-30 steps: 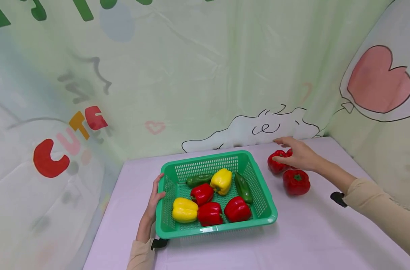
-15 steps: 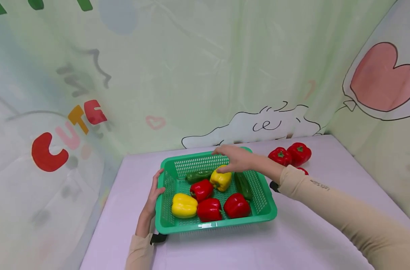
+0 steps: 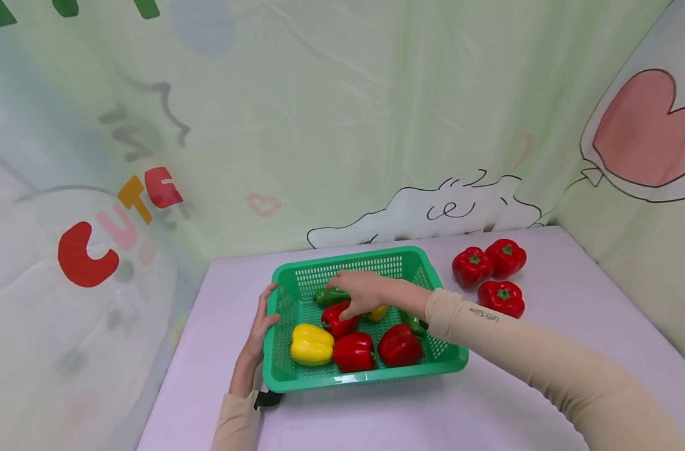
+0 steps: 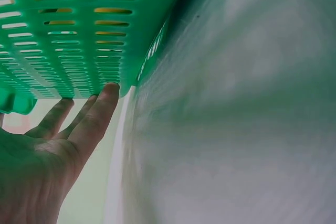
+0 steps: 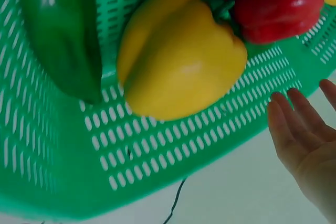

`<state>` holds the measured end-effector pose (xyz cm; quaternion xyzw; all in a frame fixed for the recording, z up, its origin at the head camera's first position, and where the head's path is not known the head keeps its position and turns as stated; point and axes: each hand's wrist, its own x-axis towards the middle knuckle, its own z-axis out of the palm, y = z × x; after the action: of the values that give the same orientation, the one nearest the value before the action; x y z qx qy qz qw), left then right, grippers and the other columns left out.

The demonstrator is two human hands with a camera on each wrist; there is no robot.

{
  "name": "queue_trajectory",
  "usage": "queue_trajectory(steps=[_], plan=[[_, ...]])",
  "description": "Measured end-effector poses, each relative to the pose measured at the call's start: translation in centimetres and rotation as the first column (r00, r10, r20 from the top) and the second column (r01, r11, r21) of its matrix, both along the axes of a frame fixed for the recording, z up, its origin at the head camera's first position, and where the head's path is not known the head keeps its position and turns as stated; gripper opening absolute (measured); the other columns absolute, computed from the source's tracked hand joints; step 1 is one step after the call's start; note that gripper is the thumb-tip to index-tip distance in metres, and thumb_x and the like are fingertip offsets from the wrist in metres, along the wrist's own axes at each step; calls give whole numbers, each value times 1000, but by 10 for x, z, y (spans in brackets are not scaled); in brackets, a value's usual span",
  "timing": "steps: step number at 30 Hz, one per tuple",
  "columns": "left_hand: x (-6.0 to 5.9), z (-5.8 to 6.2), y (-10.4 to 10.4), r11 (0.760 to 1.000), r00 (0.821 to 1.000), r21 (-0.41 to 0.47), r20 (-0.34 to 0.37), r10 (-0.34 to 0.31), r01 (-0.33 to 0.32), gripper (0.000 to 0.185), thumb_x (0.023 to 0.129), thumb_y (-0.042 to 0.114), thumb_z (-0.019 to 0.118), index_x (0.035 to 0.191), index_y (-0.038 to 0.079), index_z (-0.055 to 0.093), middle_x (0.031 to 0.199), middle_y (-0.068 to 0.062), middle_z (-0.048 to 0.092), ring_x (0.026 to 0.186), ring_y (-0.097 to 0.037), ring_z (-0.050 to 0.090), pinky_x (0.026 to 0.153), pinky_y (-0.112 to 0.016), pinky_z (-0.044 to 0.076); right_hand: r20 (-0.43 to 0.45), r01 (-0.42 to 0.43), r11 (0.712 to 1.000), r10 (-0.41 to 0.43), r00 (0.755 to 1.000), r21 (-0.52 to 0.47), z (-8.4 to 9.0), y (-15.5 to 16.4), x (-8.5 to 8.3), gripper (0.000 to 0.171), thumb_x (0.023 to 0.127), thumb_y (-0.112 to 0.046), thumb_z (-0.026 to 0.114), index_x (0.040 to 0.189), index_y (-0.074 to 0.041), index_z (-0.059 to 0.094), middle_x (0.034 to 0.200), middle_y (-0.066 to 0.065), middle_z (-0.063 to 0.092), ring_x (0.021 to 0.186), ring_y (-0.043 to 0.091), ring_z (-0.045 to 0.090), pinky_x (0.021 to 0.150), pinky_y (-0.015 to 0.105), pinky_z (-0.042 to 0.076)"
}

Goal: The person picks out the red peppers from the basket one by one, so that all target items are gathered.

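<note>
A green plastic basket [image 3: 370, 378] sits on the lilac table. It holds two yellow peppers, three red peppers and two green peppers. My left hand [image 3: 265, 314] rests with straight fingers [image 4: 97, 116] against the basket's left wall [image 4: 79, 24]. My right hand [image 3: 352, 293] reaches into the basket, fingers loosely spread just over a red pepper [image 3: 335, 322] near a green pepper [image 3: 327, 296]; it holds nothing. In the right wrist view straight fingers [image 5: 302, 127] hang beside a yellow pepper [image 5: 178, 51], a green pepper [image 5: 58, 30] and a red pepper [image 5: 278, 3].
Three red peppers [image 3: 491, 275] lie together on the table right of the basket. A printed curtain closes off the back and both sides. A yellow pepper [image 3: 311, 344] and two red peppers [image 3: 376, 349] lie along the basket's front.
My right hand left the red peppers on the table, swung left over the basket's far rim and dropped inside over a red pepper. The left hand stayed on the basket.
</note>
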<state>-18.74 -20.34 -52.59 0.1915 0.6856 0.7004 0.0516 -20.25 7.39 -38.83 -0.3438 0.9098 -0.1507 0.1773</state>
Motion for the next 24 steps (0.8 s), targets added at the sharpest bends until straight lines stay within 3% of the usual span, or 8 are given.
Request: queue_trajectory(steps=[6, 11, 15, 24], plan=[[-1, 0, 0, 1000, 1000, 7, -8, -5, 5, 65, 96, 12, 35, 156, 17, 11, 161, -15, 12, 138, -39, 25, 104, -38, 34, 14, -29, 996, 28, 1000, 86, -13, -14, -3, 63, 85, -28, 77, 140, -9, 53, 133, 12, 53, 108, 23, 54, 91, 40, 49], [-2, -2, 0, 1000, 1000, 12, -5, -4, 4, 66, 95, 12, 34, 156, 17, 11, 162, -15, 10, 139, -40, 22, 107, -52, 28, 1, -29, 986, 29, 1000, 164, -22, -22, -6, 67, 83, -31, 79, 141, -12, 51, 130, 8, 55, 108, 21, 54, 91, 38, 49], [-1, -3, 0, 1000, 1000, 10, -12, 12, -12, 67, 94, 11, 34, 156, 16, 11, 162, -16, 7, 142, -41, 18, 108, -63, 20, 40, -25, 983, 18, 999, 181, -26, -27, -6, 70, 82, -29, 80, 142, -12, 50, 129, 5, 56, 109, 19, 52, 92, 35, 47], [-2, -5, 0, 1000, 1000, 7, -9, 5, -5, 66, 95, 13, 34, 156, 16, 11, 162, -16, 7, 142, -43, 19, 107, -64, 22, 91, -34, 981, 17, 996, 193, -24, -30, -4, 68, 83, -26, 78, 144, -13, 49, 133, 5, 56, 111, 18, 50, 94, 34, 45]])
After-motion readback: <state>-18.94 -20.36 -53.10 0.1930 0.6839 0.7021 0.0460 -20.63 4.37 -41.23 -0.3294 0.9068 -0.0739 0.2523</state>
